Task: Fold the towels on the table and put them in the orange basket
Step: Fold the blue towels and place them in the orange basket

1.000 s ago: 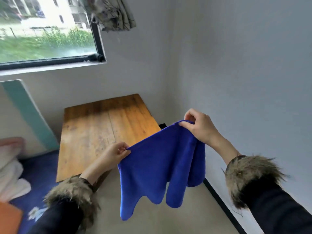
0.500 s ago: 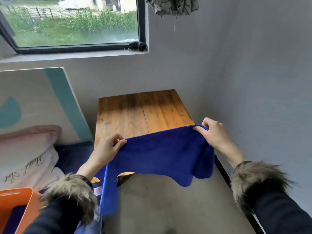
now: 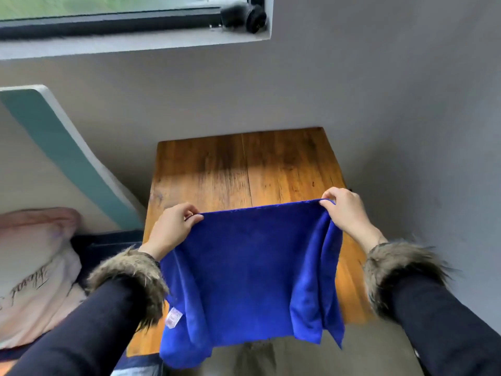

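We pinch the blue towel (image 3: 252,272) by its top corners, left hand (image 3: 173,229) and right hand (image 3: 345,213), above the wooden table (image 3: 244,169).

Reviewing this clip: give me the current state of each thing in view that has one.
blue towel: held up by its top corners, hanging over the table's near edge.
left hand: pinching the towel's left corner.
right hand: pinching its right corner.
wooden table: bare where visible.
window: appears closed.

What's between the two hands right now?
In the head view, the top edge of the blue towel spans from the left hand to the right hand, each pinching a corner, with the wooden table behind.
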### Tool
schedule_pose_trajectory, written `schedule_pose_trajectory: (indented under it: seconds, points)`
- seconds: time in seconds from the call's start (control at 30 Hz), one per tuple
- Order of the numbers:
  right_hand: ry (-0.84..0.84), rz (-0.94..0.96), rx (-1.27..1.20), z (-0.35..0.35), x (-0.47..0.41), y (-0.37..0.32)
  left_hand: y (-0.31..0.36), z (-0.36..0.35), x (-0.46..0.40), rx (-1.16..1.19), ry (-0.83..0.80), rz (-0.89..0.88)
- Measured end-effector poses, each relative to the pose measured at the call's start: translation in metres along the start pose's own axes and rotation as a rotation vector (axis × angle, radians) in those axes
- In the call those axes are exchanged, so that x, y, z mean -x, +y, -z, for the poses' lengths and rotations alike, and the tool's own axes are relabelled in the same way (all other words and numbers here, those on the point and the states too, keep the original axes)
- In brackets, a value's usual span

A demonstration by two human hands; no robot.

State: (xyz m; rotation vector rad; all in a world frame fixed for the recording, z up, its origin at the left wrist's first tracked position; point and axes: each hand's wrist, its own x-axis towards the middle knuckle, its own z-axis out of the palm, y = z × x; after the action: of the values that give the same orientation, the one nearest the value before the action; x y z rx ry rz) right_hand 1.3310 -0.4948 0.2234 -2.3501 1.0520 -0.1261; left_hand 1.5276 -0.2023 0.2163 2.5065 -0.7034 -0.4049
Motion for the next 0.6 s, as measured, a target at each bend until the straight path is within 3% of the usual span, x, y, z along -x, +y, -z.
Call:
schedule_pose_trajectory:
  seconds: [0.2, 0.37, 0.47, 0.6]
  points:
    - [0.020, -0.044, 0.083, -0.033, -0.089, 0.000, -0.001, -0.031, -0.094, -0.097, 0.001, 0.026]
    - [0.042, -0.049, 0.156, -0.061, -0.122, -0.014, -0.014, -0.053, -0.126, 0.005, -0.024, 0.043]
    - [-0.079, 0.001, 0.178, -0.089, -0.113, -0.024, -0.040, -0.067, -0.116, 0.012, -0.127, 0.128]
    - [-0.305, 0.097, 0.236, -0.141, -0.081, -0.037, -0.090, -0.085, -0.085, -0.012, -0.220, 0.379]
